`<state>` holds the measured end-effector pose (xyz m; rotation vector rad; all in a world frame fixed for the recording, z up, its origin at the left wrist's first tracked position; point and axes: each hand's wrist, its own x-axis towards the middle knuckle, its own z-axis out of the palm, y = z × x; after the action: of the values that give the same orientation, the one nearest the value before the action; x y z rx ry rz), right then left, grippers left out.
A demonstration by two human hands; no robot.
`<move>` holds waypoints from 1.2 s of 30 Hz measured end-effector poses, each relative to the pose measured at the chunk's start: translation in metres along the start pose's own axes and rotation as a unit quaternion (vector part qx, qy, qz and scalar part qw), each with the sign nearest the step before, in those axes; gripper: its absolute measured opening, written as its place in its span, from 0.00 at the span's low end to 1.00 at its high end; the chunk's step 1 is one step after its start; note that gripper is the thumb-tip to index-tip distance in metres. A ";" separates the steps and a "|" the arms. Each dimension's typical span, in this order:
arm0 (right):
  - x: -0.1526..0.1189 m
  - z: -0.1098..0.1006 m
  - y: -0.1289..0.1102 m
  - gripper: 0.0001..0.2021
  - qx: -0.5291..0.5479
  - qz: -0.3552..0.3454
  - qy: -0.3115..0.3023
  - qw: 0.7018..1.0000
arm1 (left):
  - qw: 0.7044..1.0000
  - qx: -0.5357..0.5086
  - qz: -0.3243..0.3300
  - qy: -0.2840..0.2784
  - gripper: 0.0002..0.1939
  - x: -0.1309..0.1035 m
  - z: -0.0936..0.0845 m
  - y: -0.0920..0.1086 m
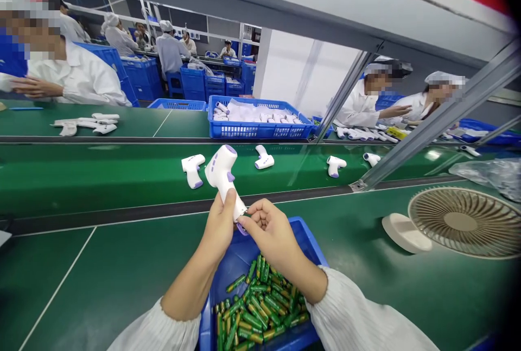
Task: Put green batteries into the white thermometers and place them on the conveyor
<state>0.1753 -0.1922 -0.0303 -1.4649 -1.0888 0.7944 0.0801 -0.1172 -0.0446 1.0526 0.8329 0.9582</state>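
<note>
My left hand [220, 221] is wrapped round the handle of a white infrared thermometer [223, 169] with purple buttons and trigger, its head tilted up. The lower end of the handle looks open, and a purple cover [242, 229] shows just beneath it. At that end my right hand [271, 226] has thumb and forefinger pinched together, the other fingers curled; whatever lies between them is hidden. Below both hands stands a blue bin [299, 231] holding many green and gold batteries [260, 307].
More thermometers [192, 171] lie along the green conveyor belt [101, 177]. A blue crate [260, 131] of white parts stands beyond it. To the right are a beige fan [459, 221] and a slanted metal post [431, 123]. Co-workers in white [93, 77] sit across the line.
</note>
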 end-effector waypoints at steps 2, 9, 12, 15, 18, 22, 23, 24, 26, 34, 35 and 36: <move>-0.001 -0.002 0.000 0.08 -0.066 -0.033 -0.020 0.997 | 0.998 0.035 0.037 0.020 0.27 0.000 -0.002 -0.001; -0.011 -0.025 -0.011 0.19 -0.223 -0.180 -0.097 0.953 | 0.994 0.005 0.063 0.094 0.27 0.000 -0.002 -0.001; -0.010 -0.024 -0.015 0.15 -0.170 -0.255 -0.043 0.951 | 0.992 -0.098 -0.042 0.071 0.33 -0.001 0.002 0.004; -0.002 -0.016 -0.014 0.10 -0.144 -0.308 0.009 0.940 | 0.983 -0.147 -0.092 0.059 0.36 -0.002 0.004 0.008; 0.007 -0.011 -0.008 0.08 -0.164 -0.393 0.036 0.904 | 0.977 -0.169 -0.126 0.042 0.34 -0.002 0.004 0.009; 0.009 -0.016 -0.008 0.09 -0.244 -0.489 0.033 0.837 | 0.967 -0.194 -0.165 0.001 0.30 -0.003 0.002 0.007; 0.008 -0.018 -0.011 0.08 -0.265 -0.484 0.005 0.834 | 0.964 -0.202 -0.170 -0.004 0.29 -0.002 0.001 0.007; 0.006 -0.020 -0.014 0.08 -0.281 -0.468 -0.030 0.837 | 0.961 -0.212 -0.176 -0.005 0.28 -0.002 0.000 0.008; 0.003 -0.023 -0.020 0.11 -0.306 -0.423 -0.100 0.847 | 0.953 -0.231 -0.194 -0.009 0.25 -0.002 -0.003 0.009; 0.004 -0.028 -0.014 0.12 -0.314 -0.378 -0.099 0.865 | 0.944 -0.242 -0.219 -0.053 0.21 0.000 -0.005 0.010; 0.002 -0.031 -0.011 0.12 -0.301 -0.363 -0.090 0.877 | 0.943 -0.247 -0.216 -0.055 0.21 0.000 -0.004 0.011; -0.001 -0.033 -0.008 0.12 -0.303 -0.343 -0.090 0.884 | 0.942 -0.254 -0.213 -0.058 0.20 0.000 -0.004 0.012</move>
<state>0.2035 -0.2054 -0.0163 -1.3445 -1.9731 0.0661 0.0741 -0.1133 -0.0345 0.4487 0.6295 0.6788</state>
